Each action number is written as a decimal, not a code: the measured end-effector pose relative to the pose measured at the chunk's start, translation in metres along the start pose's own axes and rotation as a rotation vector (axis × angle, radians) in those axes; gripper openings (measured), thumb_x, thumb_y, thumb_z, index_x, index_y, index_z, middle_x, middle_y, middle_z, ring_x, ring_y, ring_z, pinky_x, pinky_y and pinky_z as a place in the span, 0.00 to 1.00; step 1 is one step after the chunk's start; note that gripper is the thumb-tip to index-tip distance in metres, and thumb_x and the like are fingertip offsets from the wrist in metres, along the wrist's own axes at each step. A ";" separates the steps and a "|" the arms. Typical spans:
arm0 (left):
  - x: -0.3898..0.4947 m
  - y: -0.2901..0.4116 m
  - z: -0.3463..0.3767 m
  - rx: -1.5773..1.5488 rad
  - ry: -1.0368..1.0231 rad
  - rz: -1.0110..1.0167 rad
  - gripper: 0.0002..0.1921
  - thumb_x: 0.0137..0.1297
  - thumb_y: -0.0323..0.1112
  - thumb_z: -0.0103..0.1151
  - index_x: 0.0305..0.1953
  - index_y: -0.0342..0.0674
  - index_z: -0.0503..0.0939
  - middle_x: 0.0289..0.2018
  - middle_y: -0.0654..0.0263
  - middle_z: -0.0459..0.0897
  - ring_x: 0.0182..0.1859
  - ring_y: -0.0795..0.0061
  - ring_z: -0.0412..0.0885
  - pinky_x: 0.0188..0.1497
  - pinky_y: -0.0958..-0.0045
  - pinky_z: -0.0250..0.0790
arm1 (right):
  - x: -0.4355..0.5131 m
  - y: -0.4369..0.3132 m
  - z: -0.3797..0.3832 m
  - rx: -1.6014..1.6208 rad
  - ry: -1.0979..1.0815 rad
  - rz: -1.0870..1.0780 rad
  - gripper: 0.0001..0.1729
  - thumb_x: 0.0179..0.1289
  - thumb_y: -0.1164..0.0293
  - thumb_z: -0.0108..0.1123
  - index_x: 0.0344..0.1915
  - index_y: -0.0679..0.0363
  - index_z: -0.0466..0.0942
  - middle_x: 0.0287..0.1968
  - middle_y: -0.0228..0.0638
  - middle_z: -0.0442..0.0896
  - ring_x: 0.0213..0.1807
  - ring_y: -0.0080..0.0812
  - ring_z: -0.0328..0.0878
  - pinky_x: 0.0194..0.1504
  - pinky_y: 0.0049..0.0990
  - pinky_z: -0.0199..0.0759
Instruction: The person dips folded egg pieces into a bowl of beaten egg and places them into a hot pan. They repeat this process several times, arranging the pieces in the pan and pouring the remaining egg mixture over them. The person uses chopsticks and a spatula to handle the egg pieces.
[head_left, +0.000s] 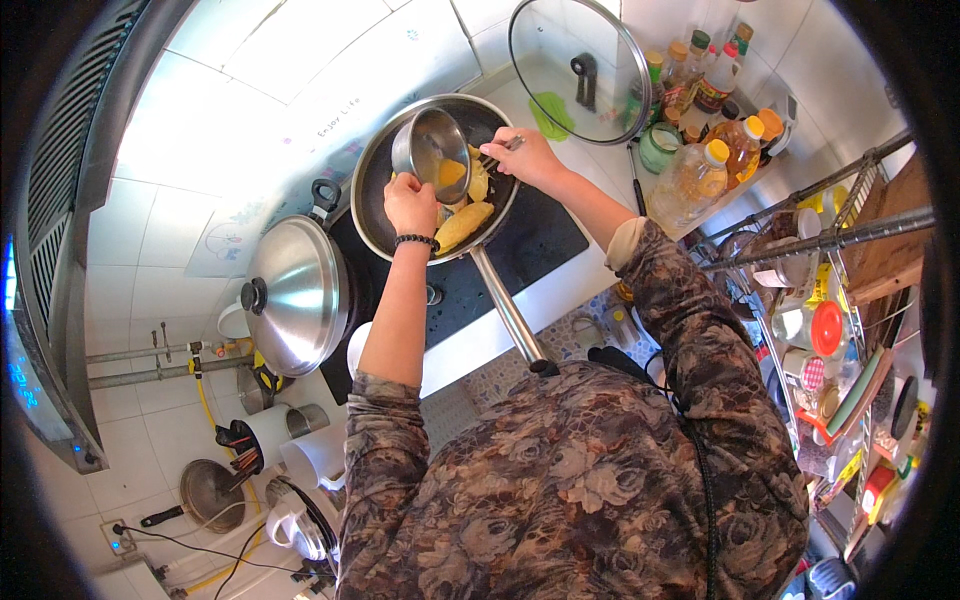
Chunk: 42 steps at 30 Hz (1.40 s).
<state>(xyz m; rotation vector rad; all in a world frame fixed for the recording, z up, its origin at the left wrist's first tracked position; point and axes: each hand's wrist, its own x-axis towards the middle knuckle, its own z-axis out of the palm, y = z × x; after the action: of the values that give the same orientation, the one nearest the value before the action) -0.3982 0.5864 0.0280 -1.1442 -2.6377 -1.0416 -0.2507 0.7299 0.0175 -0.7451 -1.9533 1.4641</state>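
My left hand (411, 205) grips the near rim of a small stainless steel bowl (405, 150), which is tilted over a dark frying pan (375, 202). Some yellow liquid, like beaten egg (450, 172), lies in the bowl. My right hand (525, 157) holds a metal fork (490, 162) by its handle, its tines pointing down near the bowl's right side. Yellow pieces that look like cooked egg (465, 227) rest in the pan, partly hidden by the bowl and my left hand. The pan's steel handle (510, 311) points towards my body.
A lidded steel pot (296, 292) stands left of the pan on the black cooktop (540, 240). A glass lid (577, 82) stands at the back right, beside oil bottles (690, 184) and sauce bottles. A wire rack (810, 247) with jars is on the right; a range hood (56, 247) is on the left.
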 end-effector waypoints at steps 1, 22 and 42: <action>0.000 0.001 0.000 -0.012 -0.003 -0.005 0.07 0.42 0.27 0.55 0.16 0.35 0.68 0.22 0.55 0.72 0.32 0.55 0.72 0.36 0.60 0.66 | 0.000 0.000 0.000 0.017 0.004 0.004 0.14 0.54 0.65 0.61 0.20 0.63 0.74 0.16 0.35 0.76 0.19 0.26 0.76 0.24 0.25 0.68; 0.001 0.002 -0.002 0.003 -0.020 -0.002 0.06 0.42 0.28 0.55 0.17 0.36 0.69 0.22 0.54 0.73 0.31 0.54 0.72 0.35 0.60 0.66 | 0.001 0.005 0.003 0.018 -0.005 0.006 0.15 0.53 0.64 0.61 0.20 0.63 0.74 0.16 0.35 0.75 0.19 0.27 0.75 0.25 0.26 0.67; 0.005 -0.006 0.001 -0.076 0.004 -0.081 0.08 0.42 0.28 0.58 0.18 0.33 0.69 0.23 0.52 0.75 0.24 0.58 0.77 0.30 0.63 0.70 | 0.002 0.008 0.012 0.048 -0.018 -0.011 0.13 0.53 0.67 0.62 0.21 0.65 0.75 0.16 0.33 0.75 0.18 0.24 0.72 0.23 0.23 0.65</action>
<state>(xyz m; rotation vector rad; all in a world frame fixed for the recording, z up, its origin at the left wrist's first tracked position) -0.4052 0.5876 0.0254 -1.0557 -2.6837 -1.1663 -0.2600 0.7259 0.0071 -0.7007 -1.9263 1.5101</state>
